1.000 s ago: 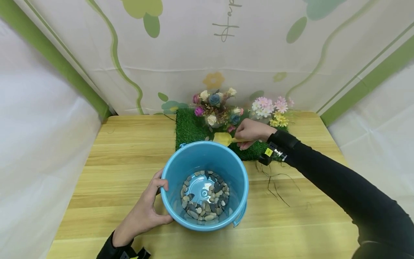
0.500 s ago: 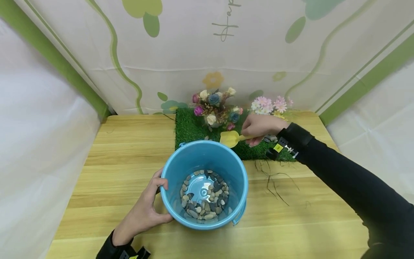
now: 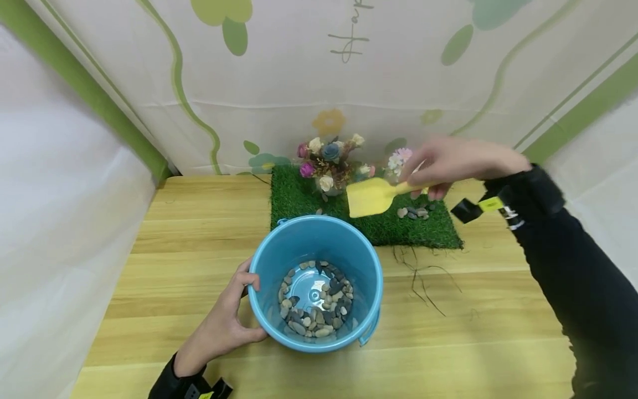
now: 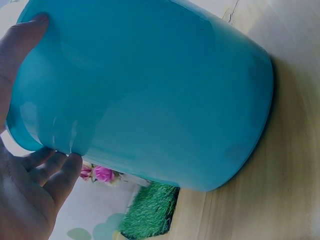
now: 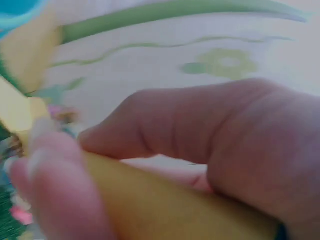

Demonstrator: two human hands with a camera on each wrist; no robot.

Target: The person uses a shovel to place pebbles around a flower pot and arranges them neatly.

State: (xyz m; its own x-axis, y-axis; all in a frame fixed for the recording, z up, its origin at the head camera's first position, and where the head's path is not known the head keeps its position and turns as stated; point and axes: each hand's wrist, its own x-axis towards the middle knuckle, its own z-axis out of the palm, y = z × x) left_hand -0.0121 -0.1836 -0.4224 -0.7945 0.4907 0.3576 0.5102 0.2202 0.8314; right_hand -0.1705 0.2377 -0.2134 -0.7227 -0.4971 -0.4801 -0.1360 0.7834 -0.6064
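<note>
A blue bucket [image 3: 316, 226] stands on the wooden table with grey, tan and dark pebbles [image 3: 326, 318] spread over its bottom. My left hand [image 3: 224, 327] grips its left rim, fingertips over the edge and thumb along the outer side. The left wrist view shows the bucket's outer wall [image 4: 150, 100] standing on the tabletop. Above the green turf mat, my right hand [image 3: 458, 160] holds a yellow toy shovel [image 3: 371, 198] by its handle. The blade faces left, behind the bucket's far rim, and looks bare. In the right wrist view, thumb and fingers wrap the shovel handle [image 5: 145, 200].
The turf mat [image 3: 289, 191] lies behind the bucket. A small pile of pebbles [image 3: 416, 212] sits on its right part. Mixed artificial roses [image 3: 329, 160] stand at its back, with pink and white flowers [image 3: 399, 158] partly behind my right hand. Thin dark strands [image 3: 421, 280] lie on the table.
My right hand has lifted the shovel and carried it right, away from the bucket's far rim, uncovering the pebble pile on the mat. The left hand and bucket stay put.
</note>
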